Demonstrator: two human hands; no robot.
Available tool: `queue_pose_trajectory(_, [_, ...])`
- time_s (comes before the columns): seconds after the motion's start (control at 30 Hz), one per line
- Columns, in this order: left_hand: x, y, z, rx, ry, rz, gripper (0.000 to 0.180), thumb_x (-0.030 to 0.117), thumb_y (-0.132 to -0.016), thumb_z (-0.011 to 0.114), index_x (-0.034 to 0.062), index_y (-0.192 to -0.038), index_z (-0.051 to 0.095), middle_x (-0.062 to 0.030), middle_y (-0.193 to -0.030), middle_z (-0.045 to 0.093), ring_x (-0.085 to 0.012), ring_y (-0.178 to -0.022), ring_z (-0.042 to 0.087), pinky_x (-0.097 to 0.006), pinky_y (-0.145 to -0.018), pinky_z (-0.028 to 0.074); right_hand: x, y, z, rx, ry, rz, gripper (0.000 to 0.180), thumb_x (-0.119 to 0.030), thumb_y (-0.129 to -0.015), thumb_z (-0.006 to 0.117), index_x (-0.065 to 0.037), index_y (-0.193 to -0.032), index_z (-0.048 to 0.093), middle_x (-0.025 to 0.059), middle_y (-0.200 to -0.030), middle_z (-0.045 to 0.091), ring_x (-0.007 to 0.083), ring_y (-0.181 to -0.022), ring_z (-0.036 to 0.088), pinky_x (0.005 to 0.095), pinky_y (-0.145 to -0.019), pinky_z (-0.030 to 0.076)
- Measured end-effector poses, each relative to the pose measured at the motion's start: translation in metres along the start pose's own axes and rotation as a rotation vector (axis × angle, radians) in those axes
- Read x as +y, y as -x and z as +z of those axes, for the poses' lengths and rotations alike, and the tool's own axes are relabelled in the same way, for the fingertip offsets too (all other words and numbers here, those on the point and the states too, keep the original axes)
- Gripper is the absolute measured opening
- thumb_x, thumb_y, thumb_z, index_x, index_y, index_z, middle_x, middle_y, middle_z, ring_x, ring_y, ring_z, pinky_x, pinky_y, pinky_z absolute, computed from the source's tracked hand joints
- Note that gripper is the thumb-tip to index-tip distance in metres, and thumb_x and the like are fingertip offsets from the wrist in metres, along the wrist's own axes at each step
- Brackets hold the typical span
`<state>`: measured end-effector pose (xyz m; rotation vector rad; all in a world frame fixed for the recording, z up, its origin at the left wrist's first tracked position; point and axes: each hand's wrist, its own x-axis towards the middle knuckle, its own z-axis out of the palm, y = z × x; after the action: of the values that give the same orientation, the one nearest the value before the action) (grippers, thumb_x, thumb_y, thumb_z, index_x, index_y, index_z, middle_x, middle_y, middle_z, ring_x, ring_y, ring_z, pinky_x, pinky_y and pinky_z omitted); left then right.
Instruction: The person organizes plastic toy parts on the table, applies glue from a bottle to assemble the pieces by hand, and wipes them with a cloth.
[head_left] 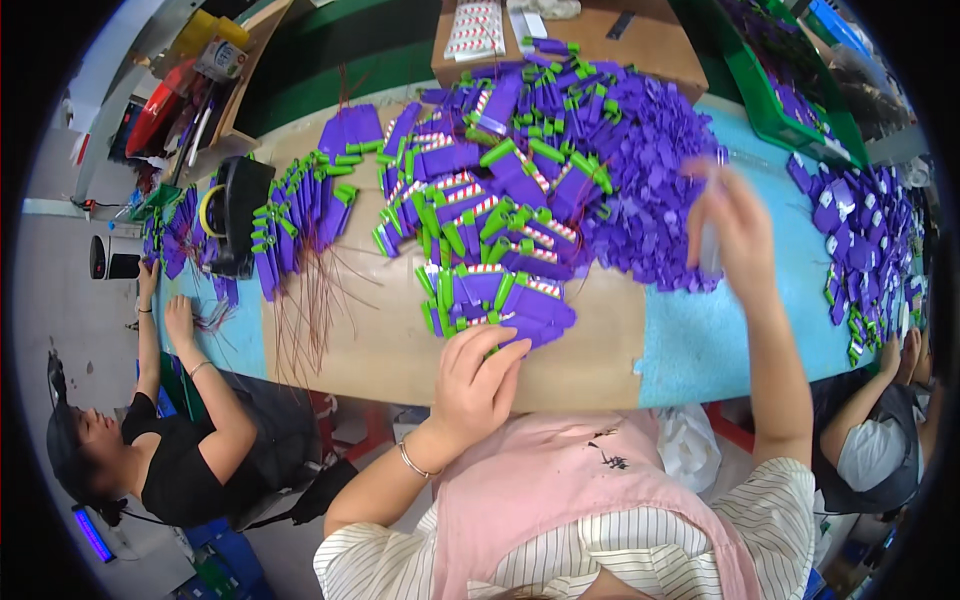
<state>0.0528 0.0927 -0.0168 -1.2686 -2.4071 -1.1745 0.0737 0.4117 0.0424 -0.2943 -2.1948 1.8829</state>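
Here the left hand [478,378] rests on the near edge of the table [590,350], fingers curled together, their tips touching a small stack of purple tags [500,300] with green clips. Whether it is gripping a tag cannot be told. The right hand [735,225] is lifted over the blue mat [720,340] and looks blurry; its fingers are pinched on a small clear thing [710,250] that is too blurry to name. Just beside that hand lies a big heap of plain purple pieces [640,190]. More purple tags with green clips are spread in a pile [500,170] across the middle of the table. On the left, another person's hand [180,320] touches thin red strings [300,320] near a black tape holder [235,215]. A green bin [770,100] sits at the far right.
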Motion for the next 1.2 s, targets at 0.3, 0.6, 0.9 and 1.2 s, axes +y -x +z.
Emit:
queue_pose_trajectory(0.3, [0.037,0.007,0.013,-0.125,0.555,-0.109,0.055,-0.001,-0.074,0.075,0.0016,-0.124,0.051,-0.0145,-0.11,0.062,-0.0266,-0.092,0.062,-0.037,-0.082,0.049,0.024,0.141,0.078,-0.253,0.287,-0.109,0.026,-0.005,-0.081,0.067,-0.006,-0.107,0.071,0.012,-0.073,0.065,0.0282,-0.064,0.063,0.0363,-0.059,0.048])
queue_pose_trajectory(0.6, [0.036,0.014,0.002,-0.229,0.367,0.119,0.049,0.004,-0.075,0.075,0.0065,-0.121,0.058,-0.0048,-0.089,0.066,-0.0233,-0.081,0.061,-0.035,-0.07,0.044,0.024,0.16,0.086,-0.298,0.487,-0.28,0.029,-0.007,-0.076,0.07,-0.008,-0.104,0.073,0.0059,-0.068,0.057,0.0233,-0.064,0.057,0.0354,-0.061,0.042])
queue_pose_trajectory(0.9, [0.04,0.02,-0.008,-0.147,0.339,0.167,0.046,0.002,-0.068,0.074,0.0057,-0.113,0.067,-0.0049,-0.087,0.064,-0.0231,-0.073,0.058,-0.035,-0.066,0.044,0.021,0.169,0.09,-0.221,0.553,-0.33,0.031,-0.007,-0.073,0.07,-0.009,-0.103,0.074,0.0035,-0.069,0.057,0.0219,-0.067,0.057,0.0344,-0.066,0.042])
queue_pose_trajectory(1.2, [0.036,0.024,-0.002,-0.309,0.333,0.161,0.043,-0.002,-0.068,0.071,0.0035,-0.11,0.063,-0.0085,-0.088,0.061,-0.0254,-0.071,0.057,-0.036,-0.065,0.047,0.024,0.171,0.085,-0.233,0.565,-0.299,0.026,-0.007,-0.076,0.069,-0.009,-0.101,0.074,0.0046,-0.073,0.061,0.0216,-0.067,0.057,0.0347,-0.064,0.04])
